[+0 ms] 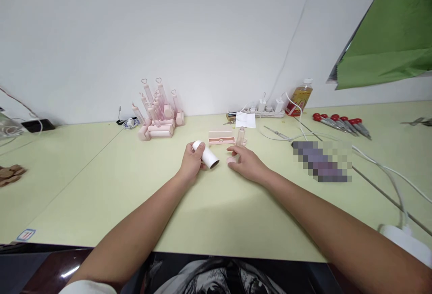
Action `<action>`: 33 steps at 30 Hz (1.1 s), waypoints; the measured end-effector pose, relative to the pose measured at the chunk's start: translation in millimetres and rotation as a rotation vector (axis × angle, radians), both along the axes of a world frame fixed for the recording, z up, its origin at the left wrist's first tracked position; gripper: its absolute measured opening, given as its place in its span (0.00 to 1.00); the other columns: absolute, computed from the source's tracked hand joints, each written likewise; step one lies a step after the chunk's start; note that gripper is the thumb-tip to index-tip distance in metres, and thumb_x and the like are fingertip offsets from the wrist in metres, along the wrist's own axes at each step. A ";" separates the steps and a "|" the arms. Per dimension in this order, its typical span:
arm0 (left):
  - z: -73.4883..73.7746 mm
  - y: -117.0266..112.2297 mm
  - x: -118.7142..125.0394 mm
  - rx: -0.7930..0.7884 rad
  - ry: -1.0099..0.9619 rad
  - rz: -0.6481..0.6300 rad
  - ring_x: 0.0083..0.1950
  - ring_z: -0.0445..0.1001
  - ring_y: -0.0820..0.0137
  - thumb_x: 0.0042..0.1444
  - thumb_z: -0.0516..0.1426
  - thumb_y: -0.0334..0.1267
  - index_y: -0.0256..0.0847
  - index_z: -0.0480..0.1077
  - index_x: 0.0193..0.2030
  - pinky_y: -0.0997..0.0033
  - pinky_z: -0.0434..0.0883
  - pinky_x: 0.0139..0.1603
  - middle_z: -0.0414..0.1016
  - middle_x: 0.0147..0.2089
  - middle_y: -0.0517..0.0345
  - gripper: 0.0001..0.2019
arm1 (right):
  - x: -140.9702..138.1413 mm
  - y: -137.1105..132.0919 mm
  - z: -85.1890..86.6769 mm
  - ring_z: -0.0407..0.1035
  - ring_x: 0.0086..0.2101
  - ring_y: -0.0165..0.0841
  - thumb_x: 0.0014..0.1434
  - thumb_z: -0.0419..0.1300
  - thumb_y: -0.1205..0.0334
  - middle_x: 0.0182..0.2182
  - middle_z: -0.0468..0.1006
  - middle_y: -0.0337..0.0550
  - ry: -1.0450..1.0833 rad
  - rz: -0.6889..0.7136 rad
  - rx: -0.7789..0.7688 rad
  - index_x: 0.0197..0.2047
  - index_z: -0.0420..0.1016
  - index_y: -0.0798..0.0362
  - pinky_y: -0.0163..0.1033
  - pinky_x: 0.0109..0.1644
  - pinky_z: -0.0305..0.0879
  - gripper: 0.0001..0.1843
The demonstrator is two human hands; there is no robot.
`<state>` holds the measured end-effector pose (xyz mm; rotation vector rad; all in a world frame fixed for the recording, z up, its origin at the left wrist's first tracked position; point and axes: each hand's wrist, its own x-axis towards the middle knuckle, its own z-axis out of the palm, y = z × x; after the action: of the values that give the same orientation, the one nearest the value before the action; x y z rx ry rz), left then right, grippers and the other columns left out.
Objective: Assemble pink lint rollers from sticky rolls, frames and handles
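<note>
My left hand (pixel 193 162) rests on the pale green table (pixel 216 213) and is closed round a white cylindrical roll (pixel 206 154) that lies tilted. My right hand (pixel 248 163) lies just to its right, fingers curled on a small pink piece (pixel 231 160) at the fingertips. A clear tube-shaped handle (pixel 240 136) stands right behind that hand. Beside it lies a pink rectangular part (pixel 221 138).
A pile of pink roller parts (pixel 158 114) sits at the back left. A power strip with plugs (pixel 266 110), a white paper (pixel 245 120), an amber bottle (pixel 300 98), red-handled screwdrivers (pixel 340 123) and white cables (pixel 388 172) lie to the right. Green cloth (pixel 391 37) hangs upper right.
</note>
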<state>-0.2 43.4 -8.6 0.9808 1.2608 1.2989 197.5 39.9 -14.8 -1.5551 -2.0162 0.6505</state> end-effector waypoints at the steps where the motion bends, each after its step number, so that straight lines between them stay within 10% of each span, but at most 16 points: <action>1: -1.2 1.1 -0.4 0.001 0.000 0.003 0.26 0.67 0.75 0.58 0.58 0.48 0.41 0.61 0.47 0.80 0.63 0.15 0.63 0.33 0.61 0.17 | 0.2 -0.4 -0.1 0.68 0.50 0.41 0.55 0.60 0.60 0.55 0.71 0.50 -0.039 0.008 0.024 0.59 0.68 0.53 0.41 0.50 0.63 0.27; 14: -3.3 0.5 0.3 -0.028 -0.005 -0.001 0.25 0.66 0.76 0.59 0.56 0.48 0.41 0.62 0.47 0.80 0.64 0.14 0.63 0.33 0.61 0.16 | 0.1 -6.4 9.0 0.68 0.34 0.35 0.50 0.59 0.62 0.36 0.75 0.44 -0.171 0.117 -0.004 0.33 0.74 0.53 0.36 0.34 0.59 0.05; 24: -1.6 -0.3 1.7 -0.065 -0.165 -0.054 0.25 0.71 0.74 0.56 0.60 0.45 0.37 0.61 0.40 0.76 0.72 0.17 0.66 0.30 0.59 0.16 | -13.0 -17.2 -2.5 0.70 0.23 0.30 0.51 0.64 0.53 0.22 0.73 0.39 0.678 0.092 -0.382 0.24 0.59 0.52 0.36 0.29 0.65 0.18; 33: 3.6 -3.8 4.8 -0.064 -0.248 -0.060 0.28 0.74 0.73 0.55 0.62 0.42 0.35 0.62 0.38 0.72 0.77 0.22 0.69 0.32 0.55 0.15 | -16.5 -21.3 -1.3 0.63 0.27 0.28 0.50 0.63 0.54 0.29 0.74 0.38 0.614 0.053 -0.058 0.25 0.68 0.54 0.34 0.30 0.59 0.12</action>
<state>4.6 39.7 -5.0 0.7800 1.0674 1.2825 181.0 18.6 -16.1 -1.1423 -1.5829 1.0633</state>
